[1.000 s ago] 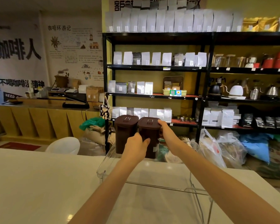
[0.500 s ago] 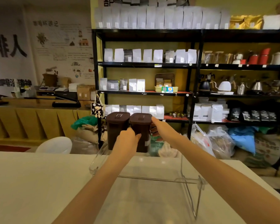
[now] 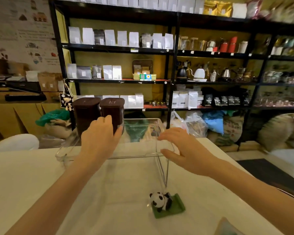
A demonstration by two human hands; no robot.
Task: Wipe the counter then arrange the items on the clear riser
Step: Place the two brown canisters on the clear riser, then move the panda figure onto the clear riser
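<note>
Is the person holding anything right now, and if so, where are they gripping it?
The right hand is open and holds nothing. The left hand rests against the front of the right-hand dark brown lidded canister on the clear plastic riser; whether it grips cannot be told.

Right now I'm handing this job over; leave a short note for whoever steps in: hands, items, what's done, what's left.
Left hand: open, fingers against the right dark canister, not gripping.
Right hand: open, empty, above the clear riser's right end.
Both canisters, the other being the left dark canister, stand side by side on the riser's left end.
The panda figure on its green base sits on the white counter, by the riser's near right leg.
Left: probably place the panda on the riser.
</note>
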